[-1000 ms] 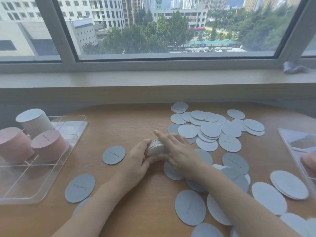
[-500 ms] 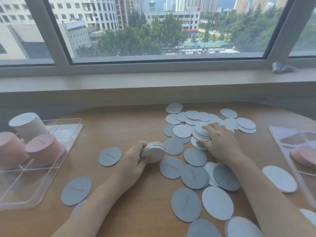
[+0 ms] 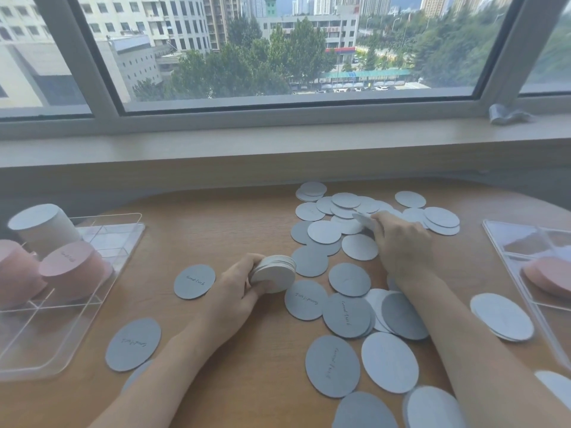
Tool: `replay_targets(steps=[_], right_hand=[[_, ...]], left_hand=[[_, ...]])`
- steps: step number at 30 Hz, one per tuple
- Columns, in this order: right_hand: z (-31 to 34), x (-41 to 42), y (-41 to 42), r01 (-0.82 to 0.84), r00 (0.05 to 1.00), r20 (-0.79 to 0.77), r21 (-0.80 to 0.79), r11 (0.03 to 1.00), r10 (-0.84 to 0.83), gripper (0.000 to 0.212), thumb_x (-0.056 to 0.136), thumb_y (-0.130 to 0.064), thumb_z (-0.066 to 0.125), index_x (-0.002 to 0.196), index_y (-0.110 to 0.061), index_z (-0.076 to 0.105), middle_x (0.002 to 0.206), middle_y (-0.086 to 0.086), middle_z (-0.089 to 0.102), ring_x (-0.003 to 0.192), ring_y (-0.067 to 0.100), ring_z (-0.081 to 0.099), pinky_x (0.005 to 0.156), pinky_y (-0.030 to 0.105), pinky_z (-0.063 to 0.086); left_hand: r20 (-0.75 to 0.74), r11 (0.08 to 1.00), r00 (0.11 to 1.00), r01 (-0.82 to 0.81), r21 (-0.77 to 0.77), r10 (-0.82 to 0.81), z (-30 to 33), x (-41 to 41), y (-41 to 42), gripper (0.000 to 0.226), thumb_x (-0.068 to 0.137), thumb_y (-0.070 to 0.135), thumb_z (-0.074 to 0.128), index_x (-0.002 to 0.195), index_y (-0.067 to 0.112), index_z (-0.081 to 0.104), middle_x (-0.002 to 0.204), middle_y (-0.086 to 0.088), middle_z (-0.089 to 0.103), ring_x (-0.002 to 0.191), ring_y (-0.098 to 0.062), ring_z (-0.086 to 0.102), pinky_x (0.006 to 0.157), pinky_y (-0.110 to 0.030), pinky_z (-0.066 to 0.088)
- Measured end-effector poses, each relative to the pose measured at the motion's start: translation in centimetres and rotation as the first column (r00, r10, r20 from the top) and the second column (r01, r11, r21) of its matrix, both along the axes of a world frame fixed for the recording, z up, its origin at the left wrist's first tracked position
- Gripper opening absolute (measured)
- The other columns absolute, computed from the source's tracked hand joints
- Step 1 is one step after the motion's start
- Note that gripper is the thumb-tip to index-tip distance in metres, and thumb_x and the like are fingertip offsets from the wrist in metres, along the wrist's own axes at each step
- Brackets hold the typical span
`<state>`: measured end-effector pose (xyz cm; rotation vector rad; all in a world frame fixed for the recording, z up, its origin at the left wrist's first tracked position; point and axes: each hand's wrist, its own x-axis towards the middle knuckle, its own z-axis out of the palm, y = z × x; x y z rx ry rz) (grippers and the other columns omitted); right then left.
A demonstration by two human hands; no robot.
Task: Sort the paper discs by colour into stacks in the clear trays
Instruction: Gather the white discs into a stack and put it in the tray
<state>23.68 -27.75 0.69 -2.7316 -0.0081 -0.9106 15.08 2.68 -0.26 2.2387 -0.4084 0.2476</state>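
Head view shows the left hand (image 3: 234, 291) gripping a pale stack (image 3: 273, 273) above the tabletop (image 3: 216, 211), right hand (image 3: 401, 242) pinching one disc (image 3: 364, 220) from the pile; a loose hold could spill the stack.

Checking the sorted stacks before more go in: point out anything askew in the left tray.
In the left tray, the pale stack and the two pink stacks all appear to lean rather than stand upright. That may partly be wide-angle distortion. None has toppled, and nothing looks spilled or damaged.
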Motion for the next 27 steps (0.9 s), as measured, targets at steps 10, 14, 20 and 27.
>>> replay_targets(steps=[10,14,20,27], right_hand=[[1.3,-2.7,2.8,-0.272,0.962,0.141,0.397,0.876,0.235,0.014,0.09,-0.006,0.06,0.101,-0.013,0.065,0.077,-0.003,0.065,0.068,0.02,0.056,0.063,0.031,0.046],[2.3,-5.1,6.6,-0.445,0.86,0.092,0.615,0.651,0.502,0.016,0.092,-0.007,0.061,0.102,-0.018,0.067,0.087,-0.009,0.07,0.08,0.01,0.064,0.071,0.019,0.051],[0.8,-6.2,9.1,-0.575,0.694,-0.059,0.555,0.602,0.718,0.039,0.097,-0.007,0.049,0.127,-0.029,0.062,0.098,-0.003,0.072,0.088,0.015,0.065,0.079,0.024,0.05],[0.1,-5.6,9.1,-0.636,0.584,-0.356,0.358,0.683,0.73,0.055,0.101,-0.049,0.028,0.153,-0.034,0.03,0.142,-0.006,0.053,0.13,0.01,0.043,0.111,0.034,0.029]], left_hand=[[0.0,0.999,0.999,0.034,-0.013,-0.034,0.0,0.0,-0.1,0.027,0.094,0.02,0.068,0.11,0.039,0.056,0.101,0.019,0.067,0.092,-0.008,0.064,0.077,-0.021,0.049],[-0.027,0.997,0.998,0.064,-0.033,-0.065,-0.1,-0.2,0.0,0.027,0.095,0.018,0.068,0.117,0.03,0.06,0.102,0.017,0.069,0.095,-0.011,0.066,0.082,-0.033,0.053],[-0.021,1.0,1.0,-0.012,0.018,0.012,-0.2,0.1,-0.3,0.06,0.091,0.012,0.071,0.141,0.029,0.043,0.079,0.037,0.061,0.06,0.001,0.056,0.063,-0.009,0.039],[0.046,0.999,0.999,0.027,0.03,-0.028,0.0,0.0,-0.6,0.052,0.093,0.016,0.07,0.14,0.025,0.05,0.122,0.022,0.059,0.102,0.014,0.055,0.084,-0.004,0.038]])
